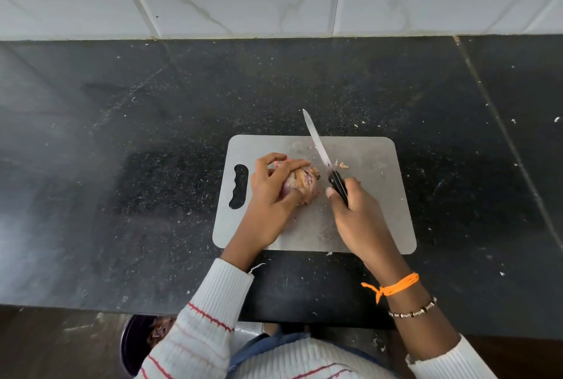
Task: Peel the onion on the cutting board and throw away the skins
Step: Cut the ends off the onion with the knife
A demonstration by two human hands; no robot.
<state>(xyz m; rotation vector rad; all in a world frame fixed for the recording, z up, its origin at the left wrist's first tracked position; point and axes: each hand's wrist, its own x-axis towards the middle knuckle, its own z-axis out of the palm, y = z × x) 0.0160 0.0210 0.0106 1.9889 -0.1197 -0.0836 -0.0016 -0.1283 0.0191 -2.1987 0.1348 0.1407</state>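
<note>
Centre of the frame, on the grey cutting board (365, 226), the left hand (271, 195) had its fingers curled over the onion (301, 185), pinning it down near the board's left-hand side, just right of the handle slot. The onion lay on its side, still in its papery brown skin with purple showing through, its long axis running roughly left to right and a ragged end pointing toward the other hand.

And there was the right hand (356, 211), wrapped tight round the black handle of the knife (320, 147)! The blade angled up and to the left, tip reaching just past the board's top edge, lying just to the right of the onion and apart from it (close, though, very close). So the onion sat directly left of the blade, and that exposed end was the nearest part to the steel: a short swing leftward looked like all it would take to trim it.

A few skin scraps (343, 165) lay on the board just right of the blade. Down in the lower left of the frame, partly hidden behind the striped sleeve, a dark bin (134, 345) already held what looked like skins. Peeling had barely begun, by my reckoning.
</note>
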